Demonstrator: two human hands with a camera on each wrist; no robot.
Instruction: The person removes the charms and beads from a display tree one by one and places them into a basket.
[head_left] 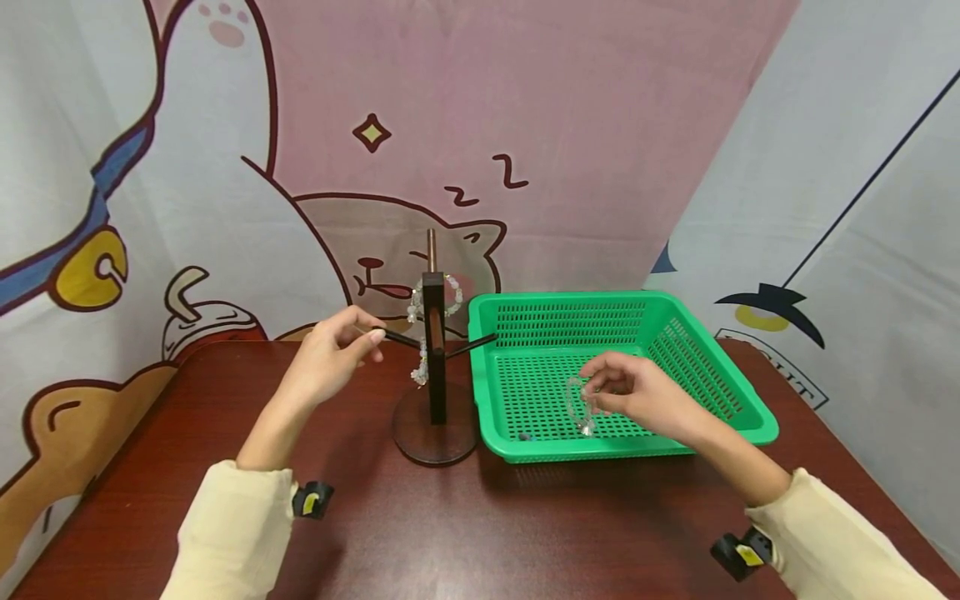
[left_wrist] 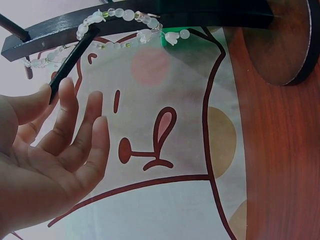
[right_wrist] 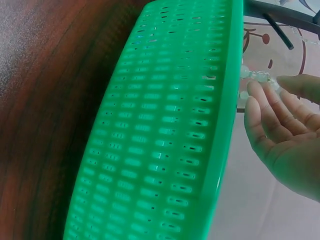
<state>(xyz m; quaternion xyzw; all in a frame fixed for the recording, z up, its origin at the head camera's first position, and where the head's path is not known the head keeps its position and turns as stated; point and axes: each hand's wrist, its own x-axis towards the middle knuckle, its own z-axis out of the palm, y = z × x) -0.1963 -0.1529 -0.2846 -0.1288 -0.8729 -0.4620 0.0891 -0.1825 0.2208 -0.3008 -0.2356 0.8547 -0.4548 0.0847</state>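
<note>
the relation that seemed to matter most ran between the bracelet of clear beads [head_left: 572, 406] in the right hand [head_left: 633, 392] and the right peg [head_left: 472, 344] of the wooden stand [head_left: 437, 375]: the peg lay to the left of the bracelet and farther up, its long axis slanting out from the post, with its free end toward the basket [head_left: 585, 451] and the right hand. that hand was the nearer of the two to this peg, and the bracelet was well apart from it.

the right grip was clamped on the bracelet, thumb and fingertips together at its upper part. the bracelet hung below and to the left of those fingertips, its loop longest up and down, over the basket; the basket's edge hid its lower end in the right wrist view, so i could not tell whether it touched there.

the left hand [head_left: 333, 354] had its grip pinched on the left peg [head_left: 401, 337], near the outer end, while a hung bracelet [head_left: 422, 371] circled that peg close to the post.
</note>
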